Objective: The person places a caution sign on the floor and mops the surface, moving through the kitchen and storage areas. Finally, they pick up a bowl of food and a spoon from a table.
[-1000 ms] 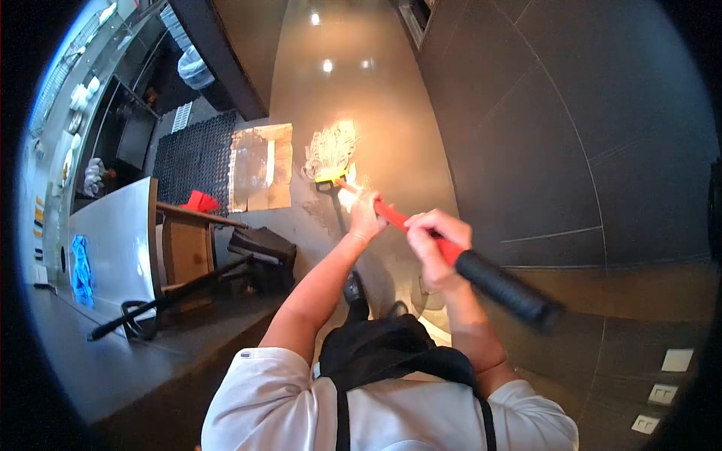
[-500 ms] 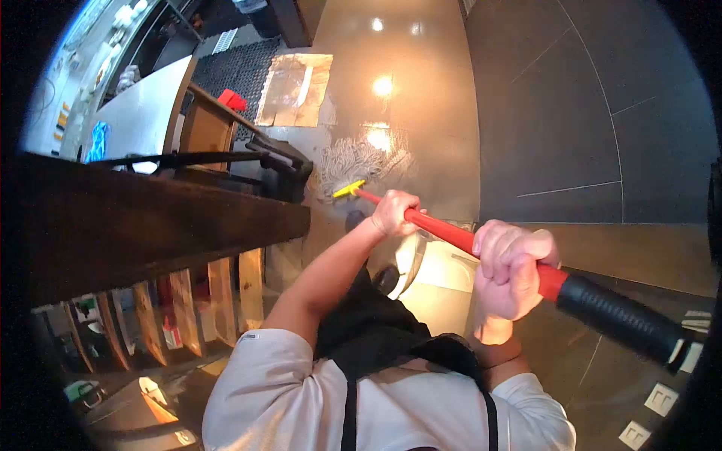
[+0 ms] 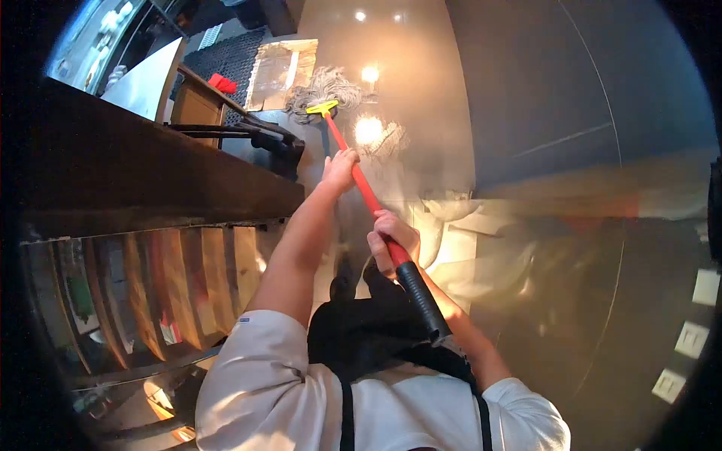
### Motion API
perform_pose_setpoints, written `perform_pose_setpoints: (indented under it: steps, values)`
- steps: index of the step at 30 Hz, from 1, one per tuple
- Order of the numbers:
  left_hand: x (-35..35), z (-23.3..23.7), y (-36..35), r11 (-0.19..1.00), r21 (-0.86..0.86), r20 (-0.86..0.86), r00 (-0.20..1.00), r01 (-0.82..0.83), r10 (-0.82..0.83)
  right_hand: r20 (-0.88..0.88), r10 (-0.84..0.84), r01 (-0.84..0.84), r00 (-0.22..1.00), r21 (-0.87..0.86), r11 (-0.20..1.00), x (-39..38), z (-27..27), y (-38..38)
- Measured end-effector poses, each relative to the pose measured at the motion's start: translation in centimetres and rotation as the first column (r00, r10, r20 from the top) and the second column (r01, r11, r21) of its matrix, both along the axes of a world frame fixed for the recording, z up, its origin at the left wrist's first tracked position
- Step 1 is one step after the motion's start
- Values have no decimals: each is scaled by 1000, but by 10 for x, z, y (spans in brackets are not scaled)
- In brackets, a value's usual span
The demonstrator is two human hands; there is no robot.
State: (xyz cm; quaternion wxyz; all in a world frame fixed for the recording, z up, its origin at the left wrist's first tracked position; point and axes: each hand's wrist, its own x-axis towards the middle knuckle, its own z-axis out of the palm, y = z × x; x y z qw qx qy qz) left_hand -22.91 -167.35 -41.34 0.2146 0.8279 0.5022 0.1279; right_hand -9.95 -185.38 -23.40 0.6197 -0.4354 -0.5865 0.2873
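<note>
A mop's red handle runs from near my chest up to a yellow clamp. Grey mop strings lie spread on the shiny floor, close against a flat brown sheet. My left hand is wrapped round the red handle partway down from the clamp. Nearer my body, my right hand grips the same handle just above its black end grip. Wet streaks and reflections show on the floor right of the strings.
A dark wooden counter edge juts in from the left, with wooden slats below it. A black perforated mat and a red item lie at upper left. The dark wall stands on the right, with switch plates lower down.
The mop head has moved forward and left, up to the brown sheet. Both hands have shifted left with the handle, which now points more straight ahead.
</note>
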Motion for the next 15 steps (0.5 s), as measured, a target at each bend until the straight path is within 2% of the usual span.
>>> perform_pose_setpoints:
  steps: [2,4,5,8,11,15]
  values:
    - [-14,-11,-19,998,-40,71,997,39,-36,-44,-57,60,997,73,996,-17,9,-20]
    - [-23,-13,-42,997,-36,125,991,61,-56,20,-37,35,999,71,997,-25,13,-47]
    - [-28,-9,-55,997,-36,152,986,73,-67,-8,-64,64,998,61,996,-34,16,-60]
    - [-47,1,-88,981,-162,144,986,106,-83,-57,-111,114,992,39,993,-62,21,-99]
    - [-82,-11,-118,976,-102,198,965,194,-171,-15,-105,105,994,-21,994,-100,-1,-140]
    - [-115,-37,-148,971,-55,74,971,233,-229,21,-110,111,994,-29,993,-137,-30,-185]
